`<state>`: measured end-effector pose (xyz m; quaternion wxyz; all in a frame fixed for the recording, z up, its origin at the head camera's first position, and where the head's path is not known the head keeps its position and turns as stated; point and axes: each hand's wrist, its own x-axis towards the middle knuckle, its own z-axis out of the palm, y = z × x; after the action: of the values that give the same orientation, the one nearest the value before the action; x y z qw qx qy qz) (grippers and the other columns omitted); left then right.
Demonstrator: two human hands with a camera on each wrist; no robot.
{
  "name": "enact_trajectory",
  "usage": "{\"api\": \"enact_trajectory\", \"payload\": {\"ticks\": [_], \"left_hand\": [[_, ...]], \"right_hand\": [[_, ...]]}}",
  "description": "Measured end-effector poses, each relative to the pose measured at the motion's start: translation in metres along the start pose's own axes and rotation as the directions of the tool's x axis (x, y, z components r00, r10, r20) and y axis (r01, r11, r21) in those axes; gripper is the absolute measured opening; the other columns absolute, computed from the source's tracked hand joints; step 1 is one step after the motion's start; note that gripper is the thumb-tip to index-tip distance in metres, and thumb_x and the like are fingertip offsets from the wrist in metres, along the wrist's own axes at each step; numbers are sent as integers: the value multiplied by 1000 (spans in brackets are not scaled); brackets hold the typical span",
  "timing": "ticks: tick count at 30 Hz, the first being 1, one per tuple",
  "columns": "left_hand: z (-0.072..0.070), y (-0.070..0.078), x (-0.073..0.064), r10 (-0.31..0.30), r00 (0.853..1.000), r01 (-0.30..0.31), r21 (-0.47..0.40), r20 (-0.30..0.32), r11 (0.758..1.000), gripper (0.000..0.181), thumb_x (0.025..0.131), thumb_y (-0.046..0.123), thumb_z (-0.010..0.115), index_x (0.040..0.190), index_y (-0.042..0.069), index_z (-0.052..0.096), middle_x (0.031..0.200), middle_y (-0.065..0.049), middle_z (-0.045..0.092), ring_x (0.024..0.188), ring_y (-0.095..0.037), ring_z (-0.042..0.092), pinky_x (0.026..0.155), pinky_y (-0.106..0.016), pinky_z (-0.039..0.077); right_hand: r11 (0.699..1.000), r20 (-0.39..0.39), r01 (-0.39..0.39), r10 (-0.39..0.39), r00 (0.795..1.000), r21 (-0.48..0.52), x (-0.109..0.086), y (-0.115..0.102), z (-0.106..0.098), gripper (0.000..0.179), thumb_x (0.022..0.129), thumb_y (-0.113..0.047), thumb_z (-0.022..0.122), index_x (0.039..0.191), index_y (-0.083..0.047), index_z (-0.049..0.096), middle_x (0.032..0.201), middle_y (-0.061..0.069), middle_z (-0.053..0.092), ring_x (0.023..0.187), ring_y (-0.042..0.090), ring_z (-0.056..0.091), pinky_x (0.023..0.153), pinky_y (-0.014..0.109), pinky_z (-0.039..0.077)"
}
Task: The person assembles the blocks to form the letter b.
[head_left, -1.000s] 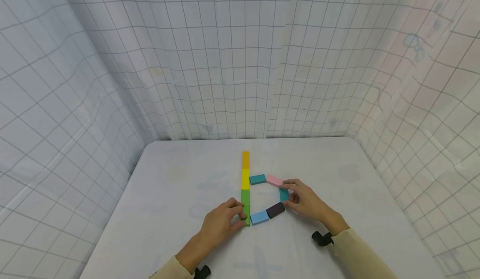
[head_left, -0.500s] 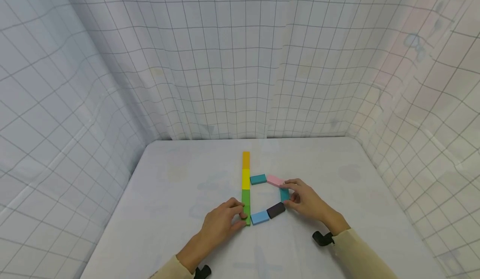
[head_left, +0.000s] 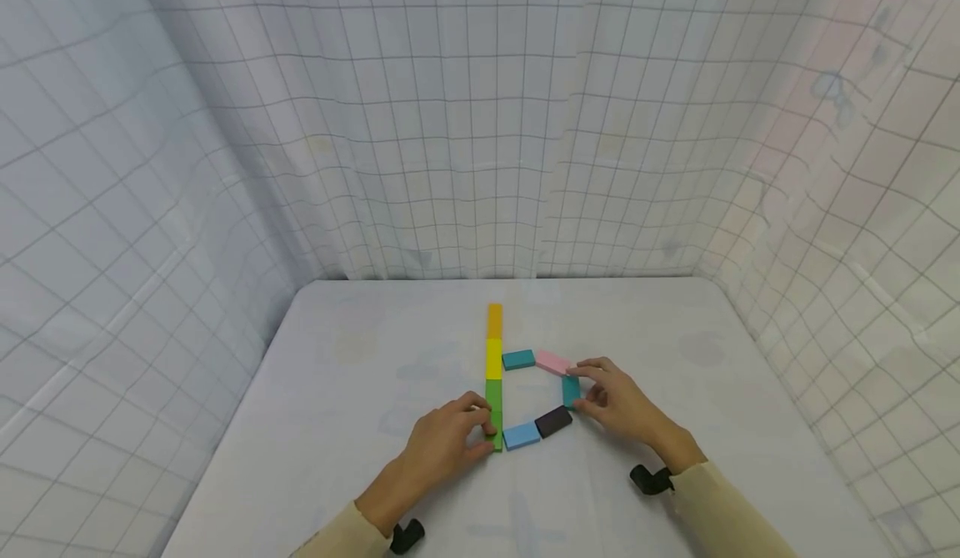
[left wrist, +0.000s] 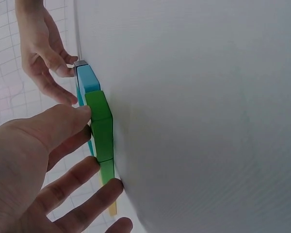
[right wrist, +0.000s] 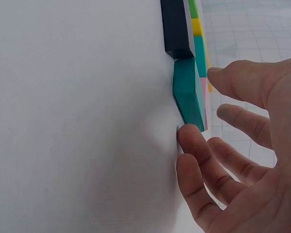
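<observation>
Toy blocks in several colours lie on the white table as a straight column joined by a loop. My left hand (head_left: pixel 442 445) holds the nearest green block (left wrist: pixel 98 114), thumb on its near end and fingers bent along its side. A second green block (head_left: pixel 493 393) continues the column. My right hand (head_left: pixel 618 404) is around the teal block (right wrist: pixel 187 92) at the loop's right side. Its fingers are loosely bent; in the right wrist view the thumb stands apart from that block, with fingertips close by its far end. A black block (head_left: pixel 553 421) and a light blue block (head_left: pixel 521 435) lie between the hands.
A yellow block (head_left: pixel 493 359) and an orange block (head_left: pixel 495 321) form the column's far part. Another teal block (head_left: pixel 518 360) and a pink block (head_left: pixel 552 363) make the loop's far side. Gridded white curtains (head_left: pixel 480 124) surround the table (head_left: pixel 360 358) at the back and sides.
The right thumb and fingers have eased slightly away from the teal block, so more of it shows. The left hand keeps its place; the whole view has shifted slightly.
</observation>
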<state>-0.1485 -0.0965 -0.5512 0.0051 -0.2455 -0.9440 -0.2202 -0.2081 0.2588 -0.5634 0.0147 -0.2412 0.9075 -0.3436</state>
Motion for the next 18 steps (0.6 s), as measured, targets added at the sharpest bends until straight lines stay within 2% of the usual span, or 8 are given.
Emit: {"api": "enact_trajectory", "payload": {"ticks": [6,11,18], "left_hand": [[-1,0,7,20,1000,-21,21,14,1000,18,96,29,99,97,29,81,131,5,78,96,-14,74,74,-28,57],[1,-2,7,39,999,-40,45,16,998,17,97,29,98,96,29,81,131,6,77,94,-14,72,73,-28,54],[4,-3,6,58,998,-59,85,6,995,17,97,31,98,95,29,81,127,7,77,95,-13,72,77,-31,57]], "right_hand": [[1000,-18,3,-3,1000,-1,-1,4,-2,53,105,-12,89,155,-5,72,157,23,65,99,5,72,89,28,63],[1000,-19,-23,23,1000,-13,-5,7,-3,52,107,-17,88,156,-8,72,159,22,65,101,6,73,88,27,62],[998,-46,-52,51,998,-24,-8,10,-2,51,107,-13,87,156,-10,72,160,21,64,103,9,75,88,27,63]]}}
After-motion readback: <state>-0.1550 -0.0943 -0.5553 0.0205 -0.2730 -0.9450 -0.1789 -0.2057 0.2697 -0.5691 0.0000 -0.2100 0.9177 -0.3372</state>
